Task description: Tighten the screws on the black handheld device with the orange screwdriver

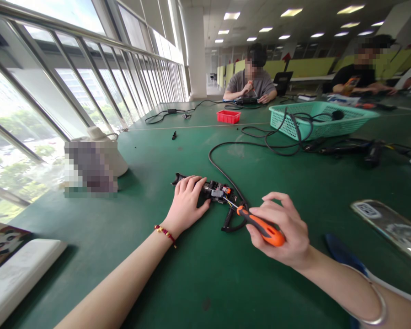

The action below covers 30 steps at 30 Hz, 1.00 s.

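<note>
On the green table, my left hand point(189, 198) is wrapped over the black body of an opened corded device point(205, 189), pressing it to the surface. The device's inner parts show at its right end: a grey block, an orange piece and thin wires. My right hand point(284, 228) grips an orange-and-black screwdriver point(260, 225) by the handle. The tilted shaft points left, with its tip at the exposed parts beside the grey block; exact contact I cannot make out. A black cord point(222, 151) runs from the device, its ribbed sleeve point(227, 218) lying just below the parts.
A teal basket point(328, 130) holding cables and a small red tray point(228, 117) stand farther back. At left are a container point(119, 157) and a white box point(23, 283); at right lies a phone-like slab point(390, 226). Two people point(251, 80) sit across the table.
</note>
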{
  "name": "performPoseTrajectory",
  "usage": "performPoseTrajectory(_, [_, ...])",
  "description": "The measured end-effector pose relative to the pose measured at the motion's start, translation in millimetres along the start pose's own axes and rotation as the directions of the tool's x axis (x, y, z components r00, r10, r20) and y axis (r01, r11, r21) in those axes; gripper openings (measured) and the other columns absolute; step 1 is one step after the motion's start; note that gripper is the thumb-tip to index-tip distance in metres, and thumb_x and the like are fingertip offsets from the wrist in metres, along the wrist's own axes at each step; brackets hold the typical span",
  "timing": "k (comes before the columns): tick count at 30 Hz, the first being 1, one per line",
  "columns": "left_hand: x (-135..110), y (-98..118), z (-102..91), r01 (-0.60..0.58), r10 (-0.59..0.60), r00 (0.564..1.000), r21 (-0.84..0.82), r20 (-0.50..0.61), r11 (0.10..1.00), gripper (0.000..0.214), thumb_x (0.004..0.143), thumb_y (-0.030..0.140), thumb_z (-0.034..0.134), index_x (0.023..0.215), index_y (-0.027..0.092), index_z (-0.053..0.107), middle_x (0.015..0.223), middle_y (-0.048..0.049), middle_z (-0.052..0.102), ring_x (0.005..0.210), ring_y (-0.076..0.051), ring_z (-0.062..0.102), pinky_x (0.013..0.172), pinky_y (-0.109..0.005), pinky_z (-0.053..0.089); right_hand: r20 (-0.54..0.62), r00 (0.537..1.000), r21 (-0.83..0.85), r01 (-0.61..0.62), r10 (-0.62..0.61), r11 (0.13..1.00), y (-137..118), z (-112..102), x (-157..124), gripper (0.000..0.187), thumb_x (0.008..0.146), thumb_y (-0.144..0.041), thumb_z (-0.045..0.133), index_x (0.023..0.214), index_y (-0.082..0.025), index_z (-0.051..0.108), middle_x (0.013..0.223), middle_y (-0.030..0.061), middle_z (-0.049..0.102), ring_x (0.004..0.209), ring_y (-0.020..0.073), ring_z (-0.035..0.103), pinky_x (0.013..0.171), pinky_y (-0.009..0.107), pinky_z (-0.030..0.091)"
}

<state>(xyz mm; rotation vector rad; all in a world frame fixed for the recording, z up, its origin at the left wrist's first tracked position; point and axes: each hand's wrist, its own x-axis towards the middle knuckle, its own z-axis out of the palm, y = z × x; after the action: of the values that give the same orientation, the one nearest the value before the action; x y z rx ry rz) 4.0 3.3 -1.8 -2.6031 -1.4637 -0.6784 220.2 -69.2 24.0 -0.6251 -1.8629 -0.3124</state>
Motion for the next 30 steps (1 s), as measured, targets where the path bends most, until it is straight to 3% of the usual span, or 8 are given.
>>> performPoseTrajectory(7, [-0.1, 0.0, 0.2, 0.004, -0.004, 1.000, 0.018, 0.007, 1.000, 0.047, 0.083, 0.034, 0.048, 0.127, 0.016, 0.043, 0.126, -0.0105, 0.048, 0.122, -0.027, 0.036, 0.105, -0.046, 0.028, -0.053, 0.999, 0.022, -0.005, 0.006, 1.000, 1.9, 0.9, -2.0, 0.044, 0.068, -0.010, 0.060, 0.109, -0.018, 0.049, 0.076, 0.0024, 0.063, 0.063, 0.0159, 0.060, 0.070, 0.042, 0.050])
performPoseTrajectory(13, [-0.1, 0.4, -0.4, 0.007, -0.008, 1.000, 0.019, 0.010, 1.000, 0.048, 0.083, 0.034, 0.048, 0.127, 0.016, 0.043, 0.126, -0.0102, 0.048, 0.122, -0.027, 0.036, 0.105, -0.046, 0.028, 0.012, 1.000, -0.039, -0.010, 0.010, 0.999, -1.2, -0.7, -0.4, 0.030, 0.070, -0.009, 0.062, 0.098, -0.017, 0.053, 0.066, -0.0017, 0.064, 0.050, 0.0112, 0.055, 0.071, 0.041, 0.048])
performPoseTrajectory(18, [0.1, -0.1, 0.3, 0.005, -0.005, 1.000, 0.010, 0.010, 1.000, 0.048, 0.083, 0.034, 0.048, 0.127, 0.016, 0.043, 0.126, -0.0106, 0.048, 0.122, -0.027, 0.036, 0.105, -0.046, 0.028, -0.051, 0.999, 0.011, 0.006, -0.006, 1.000, 1.2, 0.5, -1.2, 0.042, 0.068, -0.011, 0.058, 0.108, -0.018, 0.048, 0.076, 0.0027, 0.064, 0.062, 0.0160, 0.059, 0.070, 0.043, 0.050])
performPoseTrajectory(24, [0.0, 0.1, -0.1, 0.002, -0.002, 1.000, -0.001, -0.004, 1.000, 0.047, 0.082, 0.033, 0.048, 0.126, 0.018, 0.044, 0.125, -0.0105, 0.048, 0.122, -0.028, 0.036, 0.104, -0.048, 0.029, 0.012, 1.000, -0.039, -0.013, 0.014, 0.999, -1.0, 0.2, -0.4, 0.032, 0.071, -0.010, 0.062, 0.100, -0.019, 0.053, 0.068, -0.0012, 0.065, 0.050, 0.0121, 0.055, 0.072, 0.041, 0.048])
performPoseTrajectory(30, [-0.1, -0.1, 0.2, 0.002, -0.002, 1.000, 0.004, 0.001, 1.000, 0.047, 0.083, 0.034, 0.048, 0.126, 0.017, 0.044, 0.126, -0.0107, 0.048, 0.122, -0.028, 0.036, 0.105, -0.047, 0.029, -0.033, 0.999, 0.010, 0.002, -0.002, 1.000, -0.2, 1.0, -1.4, 0.040, 0.069, -0.010, 0.059, 0.107, -0.017, 0.049, 0.076, 0.0031, 0.064, 0.062, 0.0153, 0.059, 0.070, 0.043, 0.050])
